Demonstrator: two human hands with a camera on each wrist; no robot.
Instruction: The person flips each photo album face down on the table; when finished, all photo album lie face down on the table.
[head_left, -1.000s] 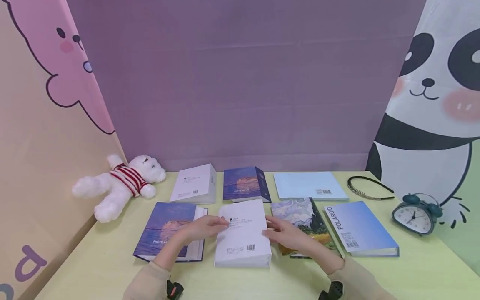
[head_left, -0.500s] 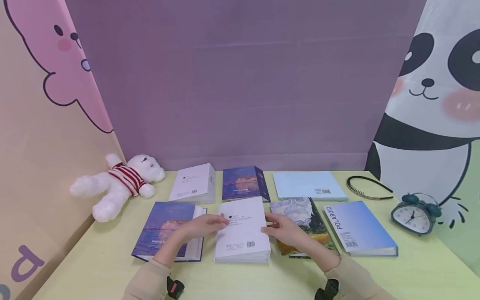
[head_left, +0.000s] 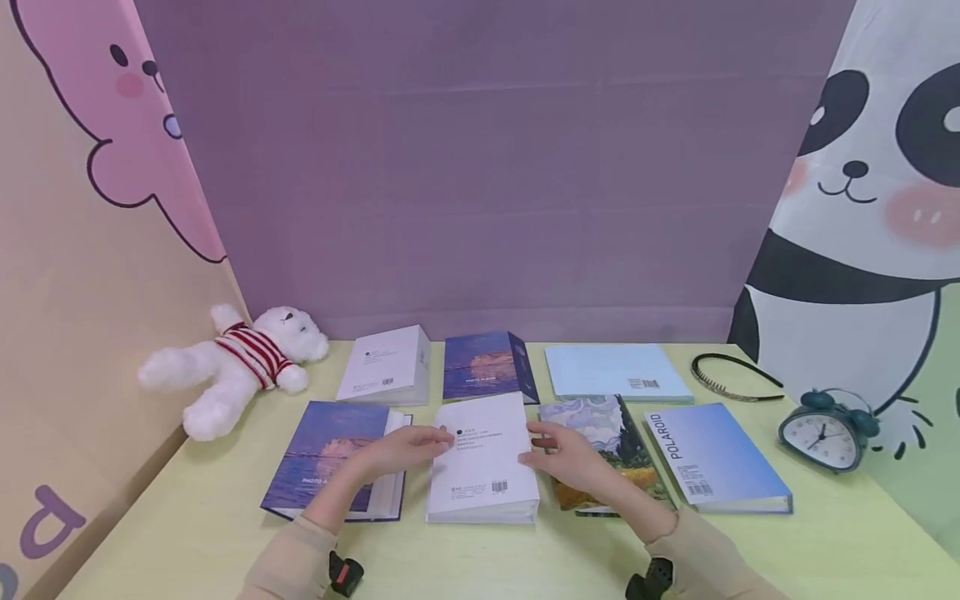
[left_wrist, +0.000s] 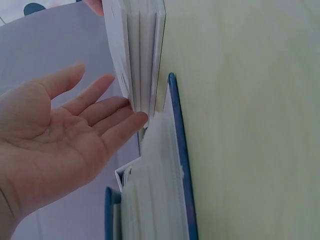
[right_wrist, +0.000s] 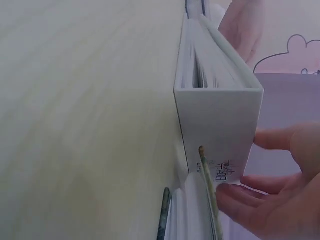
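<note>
A white photo album (head_left: 480,467) lies in the front middle of the table in the head view, back cover up. My left hand (head_left: 411,450) is at its left side; the left wrist view shows its fingers extended, with fingertips right at the page edges (left_wrist: 142,55). At the opposite side, my right hand (head_left: 570,457) has its thumb near the cover's edge and its relaxed fingers by the spine (right_wrist: 217,130) in the right wrist view. Left of it lies a blue photo album (head_left: 315,467) with a sea-cliff picture; to the right, a landscape-painting album (head_left: 637,467) sits partly under my right wrist.
Behind stand another white album (head_left: 382,367), a smaller sea-cliff album (head_left: 480,367) and a pale blue album (head_left: 615,371). A blue Polaroid album (head_left: 720,458), headband (head_left: 720,387) and alarm clock (head_left: 821,437) are on the right. A white teddy bear (head_left: 251,358) lies at the left.
The white album has slid slightly away from the person, toward the back row. Both hands stay at its sides in nearly the same pose. The head view has shifted a little.
</note>
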